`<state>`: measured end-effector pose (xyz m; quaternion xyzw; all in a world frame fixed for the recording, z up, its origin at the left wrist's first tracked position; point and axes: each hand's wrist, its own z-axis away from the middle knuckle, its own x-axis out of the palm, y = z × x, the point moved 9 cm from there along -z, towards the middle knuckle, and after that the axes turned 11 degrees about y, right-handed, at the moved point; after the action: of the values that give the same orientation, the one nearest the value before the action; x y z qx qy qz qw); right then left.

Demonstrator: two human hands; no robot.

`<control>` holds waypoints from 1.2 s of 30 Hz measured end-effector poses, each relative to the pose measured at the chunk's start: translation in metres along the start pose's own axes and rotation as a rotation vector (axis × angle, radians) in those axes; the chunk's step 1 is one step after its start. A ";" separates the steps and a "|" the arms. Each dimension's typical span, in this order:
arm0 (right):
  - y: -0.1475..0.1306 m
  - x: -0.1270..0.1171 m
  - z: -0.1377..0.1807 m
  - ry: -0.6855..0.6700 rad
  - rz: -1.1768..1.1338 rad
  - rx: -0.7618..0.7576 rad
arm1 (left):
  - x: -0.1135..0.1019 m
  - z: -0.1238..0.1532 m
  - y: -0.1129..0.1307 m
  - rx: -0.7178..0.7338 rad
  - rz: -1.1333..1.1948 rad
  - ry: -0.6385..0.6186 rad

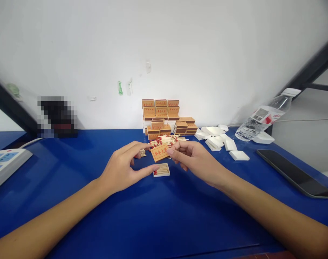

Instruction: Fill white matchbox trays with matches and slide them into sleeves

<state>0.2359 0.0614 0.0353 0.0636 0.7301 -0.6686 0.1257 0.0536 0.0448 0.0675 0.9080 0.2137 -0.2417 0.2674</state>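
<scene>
An orange matchbox sleeve (159,153) with red lettering is pinched at its right end between the thumb and fingers of my right hand (192,158). It is held tilted just above a white matchbox tray (162,175) on the table, in which lie several red-tipped matches (163,168). My left hand (123,167) has its thumb and index finger apart; the thumb tip is at the tray's left end and the index fingertip is near the sleeve's upper left corner. Behind the sleeve is a loose pile of matches (166,139), partly hidden by my hands.
Stacked matchboxes (161,110) stand against the wall. White trays (215,136) lie scattered at the right, near a tilted water bottle (263,117) and a phone (293,172). A power strip (11,163) sits on the left of the blue table (158,223).
</scene>
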 end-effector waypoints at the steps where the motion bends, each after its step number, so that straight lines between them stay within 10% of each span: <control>1: 0.002 0.002 0.000 -0.016 0.002 0.011 | 0.001 0.000 0.000 0.001 0.011 -0.008; 13: 0.001 0.012 0.008 -0.268 0.600 -0.341 | 0.009 -0.006 -0.030 -0.085 -0.058 -0.167; 27: -0.001 0.009 0.004 -0.296 0.599 -0.385 | 0.007 -0.008 -0.034 -0.088 -0.075 -0.194; 36: -0.005 -0.033 -0.018 -0.186 0.377 -0.291 | 0.009 -0.008 -0.039 -0.121 -0.049 -0.222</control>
<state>0.2640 0.0816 0.0506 0.1180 0.7791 -0.5242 0.3229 0.0434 0.0814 0.0536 0.8522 0.2192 -0.3340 0.3378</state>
